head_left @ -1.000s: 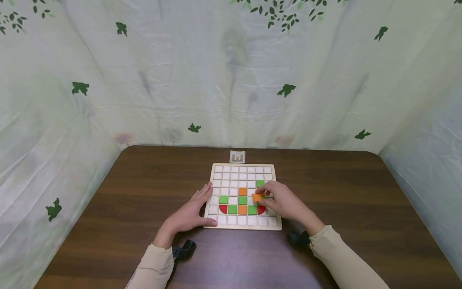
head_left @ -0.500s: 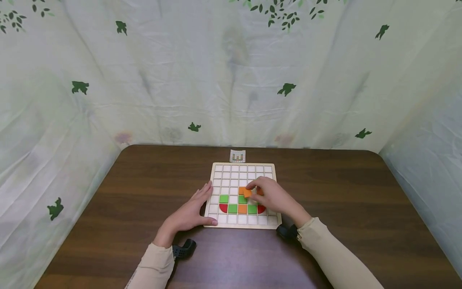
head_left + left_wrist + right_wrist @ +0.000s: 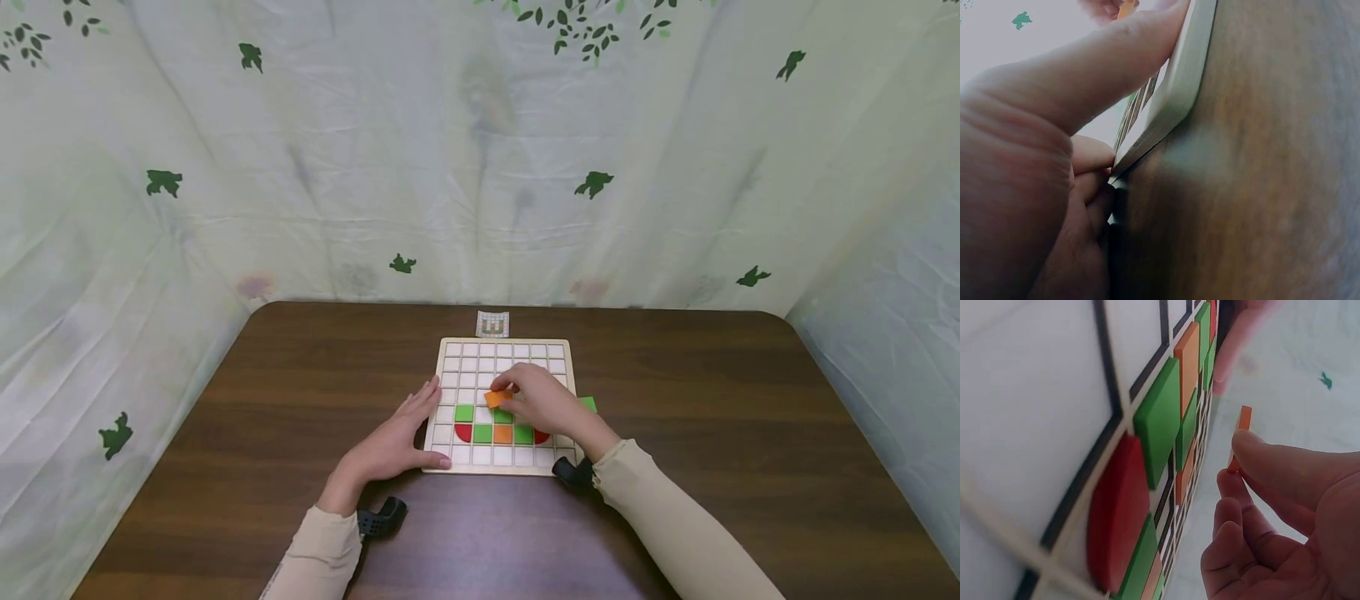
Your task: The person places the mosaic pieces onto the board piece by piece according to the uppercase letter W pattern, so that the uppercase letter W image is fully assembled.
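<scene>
A square board with a white grid (image 3: pixel 461 456) lies in front of me, holding green, orange and red tiles. My left hand (image 3: pixel 392 439) steadies its near left corner, the thumb on the front rim and the straight fingers along the left side. Between thumb and fingertips my right hand (image 3: pixel 542 402) pinches an orange square tile (image 3: pixel 495 400) over the board's middle. In the right wrist view this tile (image 3: pixel 1244 419) is raised off the grid. Below it are a green tile (image 3: pixel 502 415) and an orange tile (image 3: pixel 502 434). The right hand hides part of the grid.
A small printed pattern card (image 3: pixel 492 324) lies just behind the board. Another green tile (image 3: pixel 588 404) shows at the board's right side, partly behind the right wrist. Red rounded tiles (image 3: pixel 462 432) end the lower row. The brown table (image 3: pixel 337 367) backs onto a printed curtain.
My right hand has carried the orange tile leftward, from the board's right side to its middle. A green tile at the right edge is now uncovered. The left hand stays put.
</scene>
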### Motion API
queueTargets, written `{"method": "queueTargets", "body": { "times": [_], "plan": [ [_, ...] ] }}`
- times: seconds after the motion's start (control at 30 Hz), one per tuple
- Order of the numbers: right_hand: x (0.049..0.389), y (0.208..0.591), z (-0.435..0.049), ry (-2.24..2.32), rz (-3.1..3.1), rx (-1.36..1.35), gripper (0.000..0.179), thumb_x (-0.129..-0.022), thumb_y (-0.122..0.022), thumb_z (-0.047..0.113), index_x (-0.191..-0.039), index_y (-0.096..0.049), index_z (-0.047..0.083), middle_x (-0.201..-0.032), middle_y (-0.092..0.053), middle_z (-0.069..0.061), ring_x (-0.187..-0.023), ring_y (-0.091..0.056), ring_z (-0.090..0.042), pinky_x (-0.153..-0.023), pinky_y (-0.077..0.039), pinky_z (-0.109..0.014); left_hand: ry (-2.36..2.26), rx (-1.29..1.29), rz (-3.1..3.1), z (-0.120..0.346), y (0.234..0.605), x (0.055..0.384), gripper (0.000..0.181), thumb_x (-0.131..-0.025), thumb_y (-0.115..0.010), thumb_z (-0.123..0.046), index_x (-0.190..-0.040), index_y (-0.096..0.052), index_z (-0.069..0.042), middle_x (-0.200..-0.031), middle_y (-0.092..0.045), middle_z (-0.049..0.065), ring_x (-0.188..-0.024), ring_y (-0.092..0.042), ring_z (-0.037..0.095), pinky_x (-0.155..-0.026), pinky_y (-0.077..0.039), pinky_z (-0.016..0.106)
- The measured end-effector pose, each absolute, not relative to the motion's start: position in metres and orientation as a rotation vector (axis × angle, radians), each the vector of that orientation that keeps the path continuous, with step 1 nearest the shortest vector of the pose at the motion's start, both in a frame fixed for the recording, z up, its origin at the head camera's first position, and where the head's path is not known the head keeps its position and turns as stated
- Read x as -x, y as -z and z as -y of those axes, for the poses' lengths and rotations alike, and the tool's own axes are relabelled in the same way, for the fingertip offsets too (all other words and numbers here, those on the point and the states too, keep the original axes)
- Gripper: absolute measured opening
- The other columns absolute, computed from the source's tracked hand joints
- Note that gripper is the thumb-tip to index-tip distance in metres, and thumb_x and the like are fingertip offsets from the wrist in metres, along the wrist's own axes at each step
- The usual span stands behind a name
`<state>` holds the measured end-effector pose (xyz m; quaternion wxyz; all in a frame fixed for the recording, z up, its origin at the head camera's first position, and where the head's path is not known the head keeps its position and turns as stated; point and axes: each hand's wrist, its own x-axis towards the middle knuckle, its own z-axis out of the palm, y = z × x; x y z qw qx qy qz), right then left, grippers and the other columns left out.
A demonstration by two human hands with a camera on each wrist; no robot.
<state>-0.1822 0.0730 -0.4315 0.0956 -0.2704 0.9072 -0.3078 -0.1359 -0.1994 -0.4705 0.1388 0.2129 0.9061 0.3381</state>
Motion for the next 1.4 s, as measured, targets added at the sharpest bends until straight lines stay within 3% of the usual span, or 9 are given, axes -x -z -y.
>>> {"method": "queueTargets", "body": {
  "times": [0.4,0.77,1.4],
  "plan": [
    [0.194,0.435,-0.052,0.868,-2.663,0.889,0.022,-0.094,-0.071,0.01,-0.116,-0.074,0.008,-0.104,-0.07,-0.001,-0.091,-0.059,-0.017,-0.086,-0.051,-0.035,-0.982,-0.619,-2.615,0.201,0.47,0.136,0.114,-0.079,-0.083,-0.049,-0.16,-0.017,-0.004,-0.169,-0.005,0.005,-0.154,-0.004,0.029,-0.123,-0.015,0.052],
    [0.201,0.435,-0.04,0.832,-2.637,0.977,0.022,-0.094,-0.068,0.006,-0.116,-0.074,0.004,-0.109,-0.072,-0.005,-0.102,-0.064,-0.021,-0.092,-0.052,-0.037,-0.989,-0.628,-2.612,0.2,0.471,0.137,0.114,-0.079,-0.084,-0.049,-0.16,-0.018,-0.004,-0.169,-0.006,0.006,-0.154,-0.004,0.03,-0.123,-0.014,0.052],
    [0.207,0.434,-0.027,0.716,-2.668,0.965,0.024,-0.093,-0.07,0.003,-0.117,-0.073,0.004,-0.109,-0.072,-0.006,-0.102,-0.064,-0.021,-0.096,-0.051,-0.037,-1.004,-0.64,-2.615,0.201,0.471,0.137,0.113,-0.079,-0.084,-0.048,-0.16,-0.019,-0.004,-0.169,-0.006,0.005,-0.154,-0.005,0.03,-0.123,-0.014,0.052]
  ]
}}
